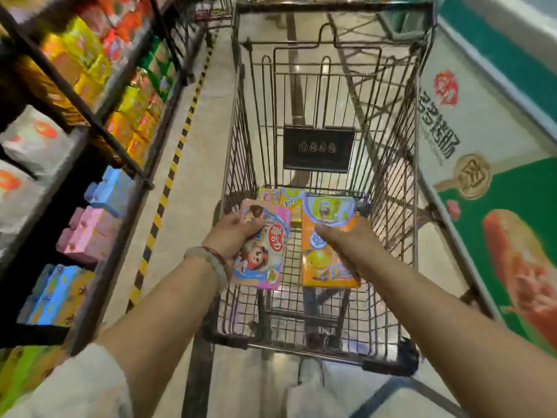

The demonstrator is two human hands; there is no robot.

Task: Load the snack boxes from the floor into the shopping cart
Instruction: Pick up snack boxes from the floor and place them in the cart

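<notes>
You hold 2 snack boxes over the wire shopping cart [391, 206], 1 in each hand.

Your left hand [233, 236], at lower centre of the frame, has its fingers curled round the upper left edge of the pink cartoon-printed cardboard box [265, 245]. Your right hand [346, 245], just right of it, grips the orange cartoon-printed cardboard box [327, 233] from its right side, fingers wrapped under it. Both boxes sit inside the cart's walls, above its mesh floor. Behind them, toward frame centre, 2 small yellow snack boxes [286, 200] lie in the basket. A pale bangle [211, 263] circles your left wrist. Stocked shelves [99, 122] fill the left of the frame.
</notes>
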